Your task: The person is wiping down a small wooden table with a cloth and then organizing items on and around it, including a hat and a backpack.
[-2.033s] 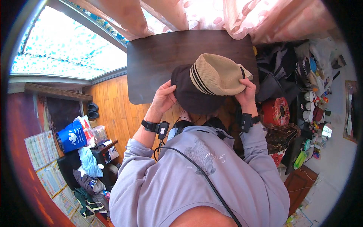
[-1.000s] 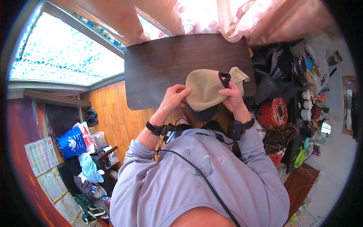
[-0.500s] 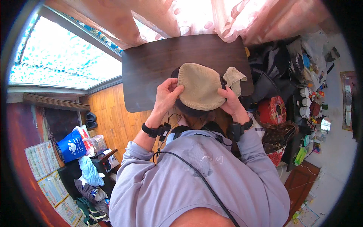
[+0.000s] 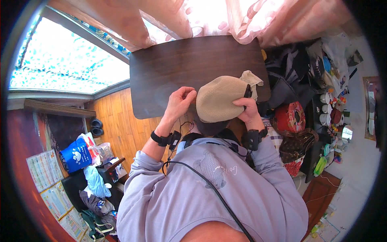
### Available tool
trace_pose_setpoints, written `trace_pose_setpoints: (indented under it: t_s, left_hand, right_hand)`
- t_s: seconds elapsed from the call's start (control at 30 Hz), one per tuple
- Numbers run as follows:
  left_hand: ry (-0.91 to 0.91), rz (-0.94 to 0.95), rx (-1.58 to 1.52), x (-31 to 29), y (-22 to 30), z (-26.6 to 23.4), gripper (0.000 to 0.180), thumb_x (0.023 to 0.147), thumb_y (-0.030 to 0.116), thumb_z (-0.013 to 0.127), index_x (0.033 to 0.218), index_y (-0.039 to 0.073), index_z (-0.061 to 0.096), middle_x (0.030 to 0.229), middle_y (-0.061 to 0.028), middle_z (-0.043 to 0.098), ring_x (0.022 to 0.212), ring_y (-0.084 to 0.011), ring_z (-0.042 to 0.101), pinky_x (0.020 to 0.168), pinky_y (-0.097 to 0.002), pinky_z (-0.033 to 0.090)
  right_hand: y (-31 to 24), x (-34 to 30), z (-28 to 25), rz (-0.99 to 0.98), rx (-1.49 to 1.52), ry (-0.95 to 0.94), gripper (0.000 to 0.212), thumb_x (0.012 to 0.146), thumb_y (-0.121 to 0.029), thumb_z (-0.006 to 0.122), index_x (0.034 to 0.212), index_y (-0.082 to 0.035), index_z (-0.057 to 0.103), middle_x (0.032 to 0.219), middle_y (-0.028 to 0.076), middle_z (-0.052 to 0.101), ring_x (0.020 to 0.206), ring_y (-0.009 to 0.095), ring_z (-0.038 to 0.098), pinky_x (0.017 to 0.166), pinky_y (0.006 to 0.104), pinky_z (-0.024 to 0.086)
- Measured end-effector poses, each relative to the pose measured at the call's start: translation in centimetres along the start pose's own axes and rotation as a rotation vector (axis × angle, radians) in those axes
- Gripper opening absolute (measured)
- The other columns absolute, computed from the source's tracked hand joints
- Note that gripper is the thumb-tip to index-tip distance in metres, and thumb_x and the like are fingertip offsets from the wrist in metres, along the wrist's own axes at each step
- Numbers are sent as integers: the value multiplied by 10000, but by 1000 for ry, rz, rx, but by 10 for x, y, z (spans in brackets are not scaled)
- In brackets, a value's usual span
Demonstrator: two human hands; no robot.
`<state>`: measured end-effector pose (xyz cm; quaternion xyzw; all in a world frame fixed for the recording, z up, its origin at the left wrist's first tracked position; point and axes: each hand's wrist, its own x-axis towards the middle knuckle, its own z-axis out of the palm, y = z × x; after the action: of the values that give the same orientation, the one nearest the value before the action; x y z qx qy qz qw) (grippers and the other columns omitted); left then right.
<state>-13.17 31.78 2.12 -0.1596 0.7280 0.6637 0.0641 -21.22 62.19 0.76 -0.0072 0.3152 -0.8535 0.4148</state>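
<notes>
Table, dark brown wood-grain top with rounded corners (image 4: 173, 66): before you. Cap, beige mesh crown with dark brim (image 4: 219, 101): held up over table's near edge. Your right hand (image 4: 248, 110): clamped on cap's right rim, apparently bearing it alone. Your left hand (image 4: 180, 102): curled just beside cap's left edge (whether pinching anything, cannot tell). Cloth, crumpled, pale beige (image 4: 253, 79): beyond right hand. Against half-second ago: left thumb off crown, more brim showing.

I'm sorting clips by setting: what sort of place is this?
Probably a room in a home: pink curtains, a wooden floor and a heap of cloth suggest so.
</notes>
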Motion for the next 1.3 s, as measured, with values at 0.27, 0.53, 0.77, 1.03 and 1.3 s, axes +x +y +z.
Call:
trace_pose_setpoints:
  t_s: [0.27,0.53,0.77,1.03,1.3]
  left_hand:
    - [153,289,22,-5,3,7,630,1002,295,796,1524,10,585,1436,-224,676,1362,-279,634,1105,-396,518]
    - [70,690,632,-21,54,35,1147,791,357,959,1708,84,326,1761,-276,258,1573,-475,380,1272,-531,368]
    - [-12,456,419,-10,43,33,1151,745,250,987,1694,83,359,1641,-242,465,1500,-435,493,1213,-473,455]
    - [-121,376,102,-2,40,18,1003,810,228,939,1657,48,432,1573,-181,557,1436,-352,565,1180,-449,488]
    - [-119,577,391,0,35,11,931,835,151,891,1644,35,447,1646,-186,493,1489,-354,527,1225,-444,453]
  right_hand:
    - [-5,14,24,-119,137,-26,657,909,-51,643,1552,15,525,1501,192,636,1367,372,635,1179,546,502]
    - [-13,28,69,-83,92,-57,533,1022,-136,649,1532,-7,558,1462,145,668,1342,302,655,1149,504,526]
    - [-16,40,58,36,-136,38,369,1020,-122,724,1373,-24,685,1287,95,745,1194,245,724,1045,427,585]
    - [-27,36,58,-60,22,107,400,1046,-161,657,1402,19,658,1329,149,741,1189,281,733,1058,453,589]
    - [-19,24,28,-101,67,79,586,871,-55,657,1448,39,602,1375,199,704,1247,356,705,1109,525,565]
